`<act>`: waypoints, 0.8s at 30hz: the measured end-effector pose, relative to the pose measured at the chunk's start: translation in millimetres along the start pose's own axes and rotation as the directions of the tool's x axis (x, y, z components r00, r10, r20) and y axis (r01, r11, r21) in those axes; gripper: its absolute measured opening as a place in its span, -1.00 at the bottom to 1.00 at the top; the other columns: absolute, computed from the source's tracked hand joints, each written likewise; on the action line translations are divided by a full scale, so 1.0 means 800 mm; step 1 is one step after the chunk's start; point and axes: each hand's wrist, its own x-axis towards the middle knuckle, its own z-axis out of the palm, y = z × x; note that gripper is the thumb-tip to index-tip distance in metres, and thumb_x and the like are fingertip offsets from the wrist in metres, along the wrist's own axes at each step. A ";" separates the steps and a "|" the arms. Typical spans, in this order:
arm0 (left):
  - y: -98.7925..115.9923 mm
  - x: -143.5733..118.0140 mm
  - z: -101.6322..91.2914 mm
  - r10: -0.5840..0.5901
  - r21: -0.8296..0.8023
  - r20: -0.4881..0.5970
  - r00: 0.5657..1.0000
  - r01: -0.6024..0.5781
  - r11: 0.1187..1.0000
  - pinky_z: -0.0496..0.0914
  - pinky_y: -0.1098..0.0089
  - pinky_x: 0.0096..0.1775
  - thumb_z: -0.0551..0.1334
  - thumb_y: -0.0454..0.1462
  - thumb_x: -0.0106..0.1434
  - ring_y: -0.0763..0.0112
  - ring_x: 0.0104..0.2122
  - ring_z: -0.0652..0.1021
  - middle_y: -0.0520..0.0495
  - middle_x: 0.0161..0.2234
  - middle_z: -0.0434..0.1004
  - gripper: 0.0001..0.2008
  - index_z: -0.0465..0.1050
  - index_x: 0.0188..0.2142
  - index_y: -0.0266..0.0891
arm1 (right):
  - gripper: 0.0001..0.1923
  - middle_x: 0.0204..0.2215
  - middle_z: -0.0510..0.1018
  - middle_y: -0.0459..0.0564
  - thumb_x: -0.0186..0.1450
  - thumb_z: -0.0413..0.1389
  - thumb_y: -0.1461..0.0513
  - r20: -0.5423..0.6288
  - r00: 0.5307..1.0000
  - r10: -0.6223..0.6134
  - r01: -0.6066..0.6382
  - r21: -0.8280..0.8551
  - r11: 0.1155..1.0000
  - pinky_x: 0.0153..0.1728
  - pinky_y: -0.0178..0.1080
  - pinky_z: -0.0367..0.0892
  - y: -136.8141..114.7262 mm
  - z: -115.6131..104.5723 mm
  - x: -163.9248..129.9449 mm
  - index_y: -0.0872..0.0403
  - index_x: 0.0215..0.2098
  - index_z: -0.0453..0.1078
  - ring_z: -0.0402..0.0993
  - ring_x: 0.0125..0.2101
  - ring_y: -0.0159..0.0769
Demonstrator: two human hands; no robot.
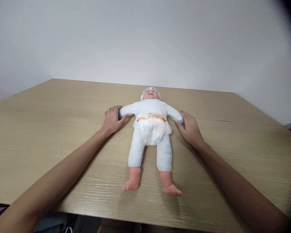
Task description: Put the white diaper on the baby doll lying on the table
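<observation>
A baby doll (151, 106) lies on its back on the wooden table, head toward the wall and bare feet toward me. It has a white cloth body and a white headband (149, 91) with blue lettering. Around its hips sits a white diaper (152, 131) with an orange printed waistband. My left hand (112, 119) is closed around the end of the doll's arm on the left, covering the doll's hand. On the right, my right hand (190, 128) grips the end of the other arm, where a bit of blue cuff (181, 121) shows. Both arms are spread outward.
The light wooden table (63, 136) spans most of the view, with a thin seam across it. A plain pale wall (145, 42) stands behind it. Below the table's near edge, dark items (53, 223) show only in part.
</observation>
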 end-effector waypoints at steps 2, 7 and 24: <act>-0.001 0.000 0.003 -0.016 0.029 0.019 1.000 0.016 0.999 0.22 -0.16 0.34 0.18 0.31 0.45 -0.21 0.21 0.47 -0.40 0.21 0.60 -0.26 0.49 0.28 -0.20 | -0.37 0.25 0.64 0.34 0.61 0.01 -0.05 0.040 0.999 0.031 -0.030 -0.008 1.000 0.26 0.22 0.39 0.005 0.004 0.002 0.16 0.43 0.44 0.55 0.20 0.24; 0.046 -0.006 0.002 -0.096 0.058 0.112 0.989 0.090 0.994 0.28 -0.12 0.26 0.18 0.35 0.40 -0.18 0.04 0.58 -0.34 -0.05 0.69 -0.31 0.55 0.01 -0.21 | -0.42 0.03 0.70 0.34 0.53 0.08 -0.11 0.045 0.994 0.102 -0.103 0.030 0.994 0.09 0.11 0.44 -0.034 0.014 0.004 0.14 0.19 0.59 0.58 0.02 0.21; 0.243 -0.474 -0.154 -0.100 -0.316 0.182 0.978 0.155 0.936 0.64 -0.19 -0.21 0.51 -0.02 0.18 -0.27 0.01 0.69 -0.11 0.05 0.73 -0.23 0.46 0.37 0.54 | -0.53 0.08 0.70 0.10 0.48 0.21 -0.13 0.367 0.922 0.125 -0.342 0.615 0.710 0.09 0.06 0.56 -0.145 -0.219 -0.243 -0.14 0.21 0.65 0.63 0.07 0.18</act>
